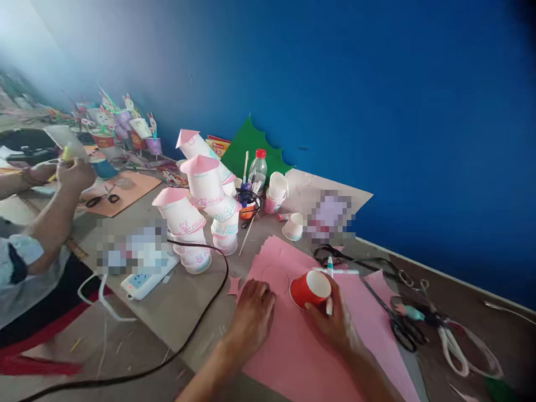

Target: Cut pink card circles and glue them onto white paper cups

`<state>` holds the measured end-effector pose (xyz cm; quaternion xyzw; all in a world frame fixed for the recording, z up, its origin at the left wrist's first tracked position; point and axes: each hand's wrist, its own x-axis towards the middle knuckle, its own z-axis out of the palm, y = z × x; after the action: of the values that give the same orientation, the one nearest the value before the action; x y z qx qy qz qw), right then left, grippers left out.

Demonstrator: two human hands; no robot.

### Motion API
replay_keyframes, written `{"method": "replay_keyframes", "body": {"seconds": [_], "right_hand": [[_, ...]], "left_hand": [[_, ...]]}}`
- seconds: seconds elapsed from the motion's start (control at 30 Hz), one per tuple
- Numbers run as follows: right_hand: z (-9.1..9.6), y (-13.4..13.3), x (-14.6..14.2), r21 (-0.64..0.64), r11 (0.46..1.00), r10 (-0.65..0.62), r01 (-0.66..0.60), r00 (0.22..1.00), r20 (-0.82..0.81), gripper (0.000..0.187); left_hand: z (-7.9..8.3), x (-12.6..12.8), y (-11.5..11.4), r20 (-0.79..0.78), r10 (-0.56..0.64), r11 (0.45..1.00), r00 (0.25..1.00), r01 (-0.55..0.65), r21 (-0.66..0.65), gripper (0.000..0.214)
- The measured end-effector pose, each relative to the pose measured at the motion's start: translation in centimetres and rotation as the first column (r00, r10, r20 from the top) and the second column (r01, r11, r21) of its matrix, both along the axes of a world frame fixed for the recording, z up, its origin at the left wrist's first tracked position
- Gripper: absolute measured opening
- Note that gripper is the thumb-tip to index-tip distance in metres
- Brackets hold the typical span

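Observation:
My right hand (335, 324) is closed around a red paper cup (299, 293), which stands tilted on a stack of pink paper (301, 352) with its pale end facing right. A white pen-like stick (329, 306) shows between the thumb and fingers of that hand. My left hand (254, 307) rests on the left edge of the pink paper, fingers curled and together; its fingertips are hidden. A faint round outline (274, 278) is drawn on the paper between the hands. Just left of the paper lies a small pink scrap (234, 286).
Decorated paper-cup towers (201, 184) with pink roofs stand left of centre. A black cable (209, 301) crosses by a power strip (144, 282). Scissors (404, 332) lie right, a white cup (293, 226) behind. At left, another person's hands (73, 173) hold a whitish piece.

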<state>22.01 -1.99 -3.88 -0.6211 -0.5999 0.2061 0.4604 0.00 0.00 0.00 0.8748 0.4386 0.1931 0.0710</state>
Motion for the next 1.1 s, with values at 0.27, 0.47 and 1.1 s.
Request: {"method": "replay_keyframes", "body": {"seconds": [0.27, 0.47, 1.1], "right_hand": [[1.2, -0.2, 0.0, -0.040, 0.999, 0.021, -0.021, 1.000, 0.008, 0.063], [2.0, -0.3, 0.0, -0.068, 0.997, 0.045, -0.044, 0.999, 0.020, 0.064], [1.7, -0.3, 0.3, -0.079, 0.996, 0.049, -0.047, 0.998, 0.027, 0.062]], "left_hand": [[0.1, 0.1, -0.1, 0.029, 0.008, 1.000, 1.000, -0.008, 0.016, 0.018], [0.0, 0.1, 0.0, 0.065, 0.010, 0.999, 0.998, -0.013, 0.037, 0.019], [-0.1, 0.0, -0.1, 0.034, 0.002, 1.000, 0.999, -0.002, -0.001, 0.018]]}}
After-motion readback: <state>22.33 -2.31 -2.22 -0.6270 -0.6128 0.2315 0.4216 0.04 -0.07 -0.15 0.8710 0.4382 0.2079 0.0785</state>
